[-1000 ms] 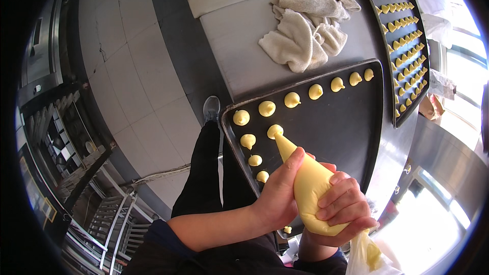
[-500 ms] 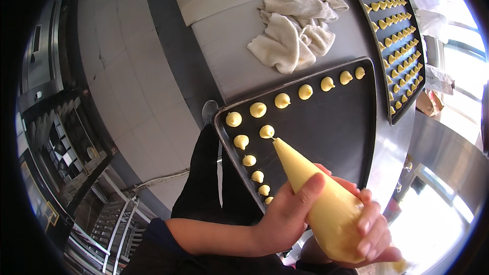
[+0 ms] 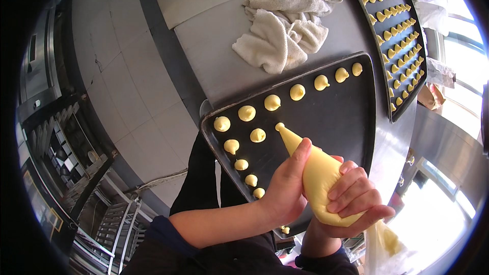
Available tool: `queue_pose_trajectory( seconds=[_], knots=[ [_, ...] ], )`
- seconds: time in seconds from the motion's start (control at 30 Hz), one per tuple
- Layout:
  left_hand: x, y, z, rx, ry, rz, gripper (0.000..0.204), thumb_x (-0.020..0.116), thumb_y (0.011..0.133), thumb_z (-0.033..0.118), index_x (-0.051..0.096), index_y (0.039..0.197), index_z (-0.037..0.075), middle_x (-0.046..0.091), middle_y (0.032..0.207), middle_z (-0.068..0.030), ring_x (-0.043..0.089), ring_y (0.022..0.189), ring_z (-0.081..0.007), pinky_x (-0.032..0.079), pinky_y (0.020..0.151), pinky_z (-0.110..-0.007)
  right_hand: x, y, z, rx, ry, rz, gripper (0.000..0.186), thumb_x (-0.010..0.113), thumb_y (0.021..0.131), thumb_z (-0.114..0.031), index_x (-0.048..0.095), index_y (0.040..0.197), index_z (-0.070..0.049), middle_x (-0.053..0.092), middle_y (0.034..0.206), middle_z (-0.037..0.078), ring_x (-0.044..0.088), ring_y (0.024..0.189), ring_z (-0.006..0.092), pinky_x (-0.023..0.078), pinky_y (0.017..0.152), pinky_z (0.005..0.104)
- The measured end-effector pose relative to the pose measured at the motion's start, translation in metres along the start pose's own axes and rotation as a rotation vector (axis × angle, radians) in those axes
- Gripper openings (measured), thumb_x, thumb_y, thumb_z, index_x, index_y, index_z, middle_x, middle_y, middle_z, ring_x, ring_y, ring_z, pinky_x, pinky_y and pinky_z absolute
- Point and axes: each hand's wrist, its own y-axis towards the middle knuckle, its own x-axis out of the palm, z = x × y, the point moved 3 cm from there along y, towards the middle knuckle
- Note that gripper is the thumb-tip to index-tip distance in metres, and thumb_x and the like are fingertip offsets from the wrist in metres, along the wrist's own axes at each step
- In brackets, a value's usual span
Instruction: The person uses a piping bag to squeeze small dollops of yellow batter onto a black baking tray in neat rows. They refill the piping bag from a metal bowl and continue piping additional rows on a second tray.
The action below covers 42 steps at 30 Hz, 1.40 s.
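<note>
A piping bag (image 3: 323,181) full of yellow batter is held in both my hands. My left hand (image 3: 286,186) wraps the bag's side near its lower half, thumb pointing along it. Around the thick upper end, my right hand (image 3: 351,201) is closed, fingers pressed into the bag. At the bag's tip a small yellow dollop (image 3: 279,127) touches the dark baking tray (image 3: 336,117). Beside it lies a finished round mound (image 3: 257,135). Further mounds line the tray's far and left edges, several in each row. My forearms hide part of its near corner.
A second dark tray (image 3: 391,66), filled with rows of yellow mounds, lies at the far right. A crumpled cream cloth (image 3: 285,28) rests on the metal table (image 3: 214,66) beyond the near tray. A metal rack (image 3: 114,234) stands at lower left on the tiled floor.
Both hands and the bag have shifted slightly up the tray. The tip has left one rounded mound and now sits to its right, at a small new dollop. The view has also shifted a little.
</note>
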Motion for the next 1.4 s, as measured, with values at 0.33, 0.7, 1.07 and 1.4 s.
queue_pose_trajectory(
  seconds=[0.33, 0.7, 1.07, 1.4],
  knots=[
    [-0.002, 0.003, -0.003, -0.012, -0.002, 0.011, 0.062, 0.046, 0.114, 0.059, 0.058, 0.131, 0.001, 0.071, 0.13, -0.0173, 0.069, 0.12, -0.0219, 0.052, 0.112, -0.04, -0.001, 0.0, -0.001, 0.006, -0.039, 0.019, 0.073, 0.022, 0.12, -0.054, 0.054, 0.065, -0.017, 0.059, 0.058, 0.001, 0.061, 0.061, 0.0142, 0.05, 0.098, 0.0413],
    [0.002, 0.002, -0.003, 0.002, 0.023, 0.019, 0.059, 0.044, 0.115, 0.058, 0.058, 0.127, 0.001, 0.071, 0.129, -0.0187, 0.069, 0.119, -0.0226, 0.052, 0.112, -0.041, -0.002, -0.001, -0.008, 0.058, -0.014, 0.073, 0.081, 0.022, 0.116, -0.062, 0.057, 0.063, -0.013, 0.064, 0.061, 0.002, 0.063, 0.062, 0.0174, 0.05, 0.1, 0.043],
    [0.046, 0.005, -0.019, 0.015, 0.153, -0.143, 0.048, 0.04, 0.118, 0.053, 0.054, 0.133, 0.01, 0.071, 0.13, -0.0218, 0.068, 0.122, -0.0275, 0.052, 0.109, -0.041, -0.029, 0.022, -0.038, -0.177, 0.097, -0.023, 0.072, 0.02, 0.12, -0.052, 0.058, 0.07, -0.016, 0.062, 0.063, 0.003, 0.064, 0.066, 0.0173, 0.048, 0.102, 0.0455],
    [0.019, 0.046, -0.019, -0.021, 0.062, -0.009, 0.067, 0.05, 0.112, 0.063, 0.061, 0.131, 0.0, 0.072, 0.128, -0.0156, 0.07, 0.116, -0.02, 0.052, 0.11, -0.038, -0.04, 0.025, 0.003, -0.002, -0.034, 0.126, 0.077, 0.02, 0.117, -0.06, 0.054, 0.065, -0.014, 0.06, 0.059, 0.002, 0.061, 0.06, 0.0158, 0.051, 0.1, 0.043]
  ],
)
